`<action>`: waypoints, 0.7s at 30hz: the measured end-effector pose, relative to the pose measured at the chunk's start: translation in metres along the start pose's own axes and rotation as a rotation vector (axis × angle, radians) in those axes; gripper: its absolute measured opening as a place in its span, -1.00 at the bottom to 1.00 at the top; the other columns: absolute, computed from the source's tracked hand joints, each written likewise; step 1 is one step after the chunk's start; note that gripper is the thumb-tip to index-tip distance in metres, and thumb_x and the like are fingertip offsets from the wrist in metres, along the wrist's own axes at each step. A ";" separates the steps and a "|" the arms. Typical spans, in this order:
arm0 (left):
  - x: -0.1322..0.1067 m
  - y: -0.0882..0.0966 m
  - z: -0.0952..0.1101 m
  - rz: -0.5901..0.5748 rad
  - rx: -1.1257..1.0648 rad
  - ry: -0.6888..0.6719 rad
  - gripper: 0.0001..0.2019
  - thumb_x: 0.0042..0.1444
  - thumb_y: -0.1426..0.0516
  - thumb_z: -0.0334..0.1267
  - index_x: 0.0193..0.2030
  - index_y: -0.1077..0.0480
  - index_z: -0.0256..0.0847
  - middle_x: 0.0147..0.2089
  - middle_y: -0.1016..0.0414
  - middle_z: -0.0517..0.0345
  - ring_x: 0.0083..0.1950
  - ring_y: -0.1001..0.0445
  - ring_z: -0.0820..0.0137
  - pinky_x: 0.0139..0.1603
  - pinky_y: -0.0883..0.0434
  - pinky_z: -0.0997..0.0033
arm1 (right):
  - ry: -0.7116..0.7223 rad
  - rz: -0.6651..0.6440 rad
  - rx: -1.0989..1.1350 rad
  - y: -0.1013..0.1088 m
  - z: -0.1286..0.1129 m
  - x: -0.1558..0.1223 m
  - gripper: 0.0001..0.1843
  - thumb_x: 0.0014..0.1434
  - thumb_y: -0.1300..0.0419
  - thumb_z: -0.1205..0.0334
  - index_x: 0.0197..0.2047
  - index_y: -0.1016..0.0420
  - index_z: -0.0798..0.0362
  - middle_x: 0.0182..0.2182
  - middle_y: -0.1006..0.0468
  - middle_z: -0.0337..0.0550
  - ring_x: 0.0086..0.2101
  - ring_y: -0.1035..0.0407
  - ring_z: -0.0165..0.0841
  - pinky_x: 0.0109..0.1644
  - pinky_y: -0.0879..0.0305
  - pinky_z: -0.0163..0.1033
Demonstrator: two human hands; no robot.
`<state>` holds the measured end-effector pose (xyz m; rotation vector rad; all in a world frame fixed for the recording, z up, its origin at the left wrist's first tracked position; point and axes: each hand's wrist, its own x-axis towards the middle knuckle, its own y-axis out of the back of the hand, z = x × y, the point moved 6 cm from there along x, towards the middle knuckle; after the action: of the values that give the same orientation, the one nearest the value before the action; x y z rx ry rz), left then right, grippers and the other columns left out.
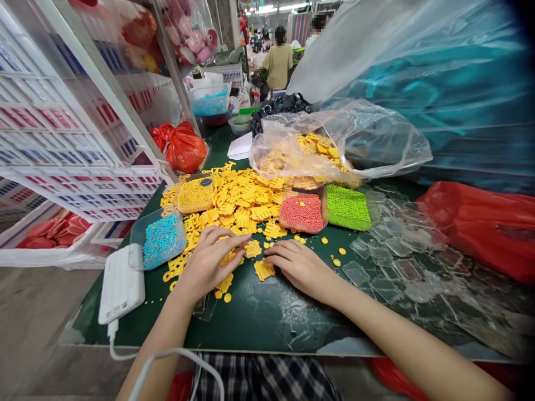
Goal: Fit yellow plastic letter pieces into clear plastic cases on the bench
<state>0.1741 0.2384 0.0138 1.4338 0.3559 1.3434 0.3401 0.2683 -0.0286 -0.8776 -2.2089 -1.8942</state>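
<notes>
My left hand (215,259) reaches over the near edge of a pile of yellow plastic pieces (244,195). Its thumb and fingertips close on the edge of one small toothed yellow plastic piece (253,249). My right hand (300,266) rests low over the green tabletop, fingers stretched out and loosely together. Beside its fingertips lies another yellow plastic piece (264,270), flat on the table; whether they touch is unclear. Small round yellow pieces (325,240) are scattered near both hands.
Clear trays hold blue beads (161,239), yellow beads (195,194), pink beads (301,211) and green beads (348,206). Thin clear plastic pieces (397,250) spread at right beside a red bag (480,223). A white power bank (122,284) with a cable lies left. Crates (83,189) stand alongside.
</notes>
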 end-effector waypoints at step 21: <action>-0.006 -0.060 0.006 -0.431 -0.306 0.087 -0.71 0.33 0.00 -0.26 0.09 -0.45 -0.14 -0.09 -0.57 0.03 -0.09 -0.52 0.31 -0.03 -0.45 0.29 | -0.220 -0.069 -0.012 -0.009 0.004 -0.004 -0.62 0.17 -0.23 -0.01 -0.08 -0.46 0.10 -0.17 -0.50 -0.02 -0.13 -0.33 -0.15 -0.06 -0.31 -0.01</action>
<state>0.2028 0.2527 -0.0377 0.9782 0.4649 1.0549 0.3405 0.2700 -0.0392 -1.0720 -2.3818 -1.9264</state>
